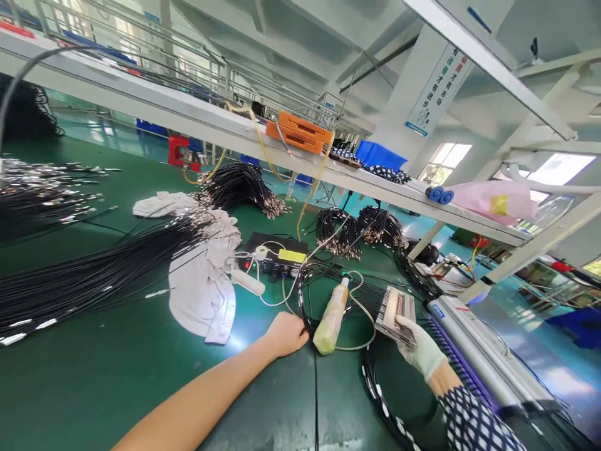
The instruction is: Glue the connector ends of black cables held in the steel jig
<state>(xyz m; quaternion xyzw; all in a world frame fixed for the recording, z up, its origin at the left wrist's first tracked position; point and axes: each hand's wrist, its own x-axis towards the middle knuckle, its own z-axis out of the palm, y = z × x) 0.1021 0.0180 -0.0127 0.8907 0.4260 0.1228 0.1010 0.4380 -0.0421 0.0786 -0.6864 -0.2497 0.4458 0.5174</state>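
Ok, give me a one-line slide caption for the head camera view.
Bare left hand grips a black cable loop beside a squeeze bottle; gloved right hand holds a slotted fixture.

A factory assembly workshop is shown. A long workbench (94,376) covered in green matting is strewn with bundles of black cables (84,275) tipped with metal connectors. A white metal shelf (188,116) runs above the bench's far edge, carrying orange trays (300,131) and a blue bin (379,155). A black control box (277,257) is seen mid-bench. White structural beams, a posted sign (436,88) and a teal painted floor are visible beyond.
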